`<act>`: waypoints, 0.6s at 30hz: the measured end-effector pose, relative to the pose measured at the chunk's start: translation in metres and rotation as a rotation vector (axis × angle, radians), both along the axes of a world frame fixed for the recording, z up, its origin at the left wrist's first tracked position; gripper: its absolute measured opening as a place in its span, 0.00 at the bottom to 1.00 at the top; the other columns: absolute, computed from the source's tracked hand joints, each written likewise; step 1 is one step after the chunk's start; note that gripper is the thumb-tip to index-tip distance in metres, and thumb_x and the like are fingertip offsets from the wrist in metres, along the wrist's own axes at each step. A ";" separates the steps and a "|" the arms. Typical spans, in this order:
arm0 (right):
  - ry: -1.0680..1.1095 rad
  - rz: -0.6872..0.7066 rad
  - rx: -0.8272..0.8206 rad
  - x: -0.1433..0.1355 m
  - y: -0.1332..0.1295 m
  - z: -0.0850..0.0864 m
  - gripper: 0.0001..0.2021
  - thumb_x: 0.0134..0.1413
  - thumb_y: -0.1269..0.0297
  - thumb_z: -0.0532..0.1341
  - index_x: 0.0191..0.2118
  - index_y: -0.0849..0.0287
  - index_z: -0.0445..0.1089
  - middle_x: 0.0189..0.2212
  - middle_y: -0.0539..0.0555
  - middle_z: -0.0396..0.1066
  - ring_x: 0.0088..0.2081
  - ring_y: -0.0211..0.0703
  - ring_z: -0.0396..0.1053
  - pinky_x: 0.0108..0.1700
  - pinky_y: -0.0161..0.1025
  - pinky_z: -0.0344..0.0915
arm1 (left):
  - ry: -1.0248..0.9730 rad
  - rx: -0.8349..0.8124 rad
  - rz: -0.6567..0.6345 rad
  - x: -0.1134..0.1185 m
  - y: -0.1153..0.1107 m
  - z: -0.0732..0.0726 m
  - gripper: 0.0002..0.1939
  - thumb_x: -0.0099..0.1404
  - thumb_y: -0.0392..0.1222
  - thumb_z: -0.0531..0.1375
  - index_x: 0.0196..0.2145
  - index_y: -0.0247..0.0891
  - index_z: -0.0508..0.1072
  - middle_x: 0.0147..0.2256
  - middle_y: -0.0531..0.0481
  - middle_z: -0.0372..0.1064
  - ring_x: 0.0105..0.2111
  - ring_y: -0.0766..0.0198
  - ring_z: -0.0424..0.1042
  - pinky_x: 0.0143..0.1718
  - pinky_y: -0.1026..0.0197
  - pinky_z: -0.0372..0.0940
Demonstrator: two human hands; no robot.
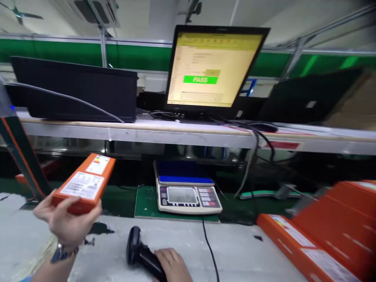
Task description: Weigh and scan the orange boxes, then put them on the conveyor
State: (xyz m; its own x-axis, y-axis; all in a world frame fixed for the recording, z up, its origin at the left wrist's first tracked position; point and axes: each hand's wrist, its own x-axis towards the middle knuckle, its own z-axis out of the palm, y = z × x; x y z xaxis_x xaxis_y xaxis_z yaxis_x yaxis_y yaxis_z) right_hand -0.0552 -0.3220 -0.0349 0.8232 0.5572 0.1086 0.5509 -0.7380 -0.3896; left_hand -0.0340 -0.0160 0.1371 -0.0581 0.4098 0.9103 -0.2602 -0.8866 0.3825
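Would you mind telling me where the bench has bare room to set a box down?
The pale bench top is bare between the scale's cable and the stacked orange boxes, and at far left beyond the left hand. It is crowded around the scanner under the right hand and at the scale.

1. My one camera sits on my head and looks forward and slightly down, along the worn grey-white workbench.
2. It is near — my left hand and right hand fill the bottom edge.
3. Straight ahead it faces the lit yellow-screened black monitor on the long pale shelf — mid-distance.
4. The edges smear; there is no second view to overlap it.
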 end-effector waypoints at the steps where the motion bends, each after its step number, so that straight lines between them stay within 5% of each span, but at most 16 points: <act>1: 0.035 0.003 0.009 -0.003 0.005 0.010 0.31 0.51 0.62 0.64 0.62 0.57 0.61 0.56 0.59 0.63 0.55 0.58 0.59 0.58 0.48 0.58 | 0.042 0.053 -0.055 -0.012 -0.019 0.002 0.27 0.31 0.53 0.73 0.28 0.42 0.69 0.51 0.46 0.58 0.52 0.45 0.63 0.54 0.40 0.64; 5: 0.070 -0.011 -0.040 -0.017 0.038 0.056 0.41 0.44 0.69 0.64 0.66 0.67 0.53 0.60 0.67 0.56 0.55 0.64 0.59 0.58 0.54 0.58 | 0.408 0.099 -0.342 -0.006 -0.108 0.010 0.29 0.26 0.52 0.73 0.27 0.42 0.69 0.52 0.45 0.54 0.53 0.42 0.60 0.54 0.41 0.64; 10: 0.142 -0.138 -0.041 -0.025 0.047 0.080 0.43 0.32 0.80 0.61 0.63 0.72 0.58 0.51 0.69 0.65 0.48 0.61 0.66 0.53 0.48 0.66 | 0.584 -0.018 -0.659 0.088 -0.204 0.011 0.25 0.35 0.41 0.74 0.33 0.37 0.74 0.52 0.43 0.48 0.55 0.46 0.58 0.60 0.48 0.60; 14: 0.261 -0.202 0.228 -0.032 -0.002 0.060 0.38 0.30 0.78 0.60 0.56 0.63 0.67 0.49 0.63 0.68 0.50 0.58 0.67 0.55 0.44 0.63 | 0.727 -0.270 -0.802 0.147 -0.228 0.002 0.22 0.44 0.41 0.72 0.39 0.36 0.75 0.50 0.42 0.51 0.54 0.50 0.60 0.61 0.48 0.58; 18: 0.434 -0.255 0.690 -0.035 -0.059 0.061 0.34 0.35 0.67 0.58 0.56 0.63 0.67 0.49 0.59 0.68 0.49 0.55 0.67 0.52 0.44 0.63 | 0.840 -0.227 -1.053 0.152 -0.215 -0.011 0.21 0.51 0.27 0.63 0.44 0.38 0.75 0.45 0.44 0.61 0.42 0.61 0.71 0.49 0.54 0.70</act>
